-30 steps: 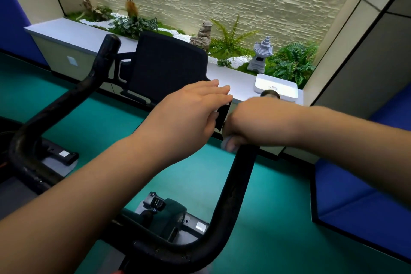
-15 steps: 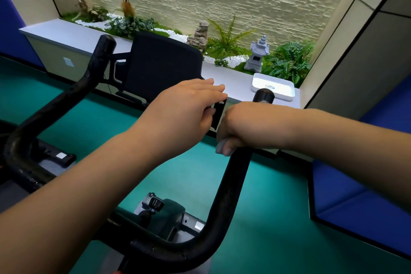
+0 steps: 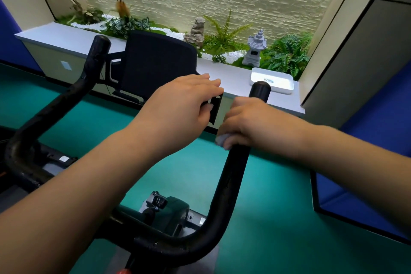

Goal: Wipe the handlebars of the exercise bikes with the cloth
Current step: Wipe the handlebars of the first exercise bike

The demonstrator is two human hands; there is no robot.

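Across the whole lower view, black handlebars (image 3: 224,196) of an exercise bike, two prongs rising toward the grey ledge (image 3: 235,78). Behind the left prong, a dark console panel (image 3: 155,62). On the ledge's right end, a white tray (image 3: 272,80). Right hand (image 3: 249,122) wrapped round the right prong just below its capped tip, fingers curled tight, pale cloth (image 3: 222,140) peeping out beneath them. Left hand (image 3: 178,107) hovering beside it, fingers straight and together, holding nothing. Mid-wipe on the right prong, judging by the grip. Next, probably: slide down toward the bend, squeezing evenly, then cross to the left prong.
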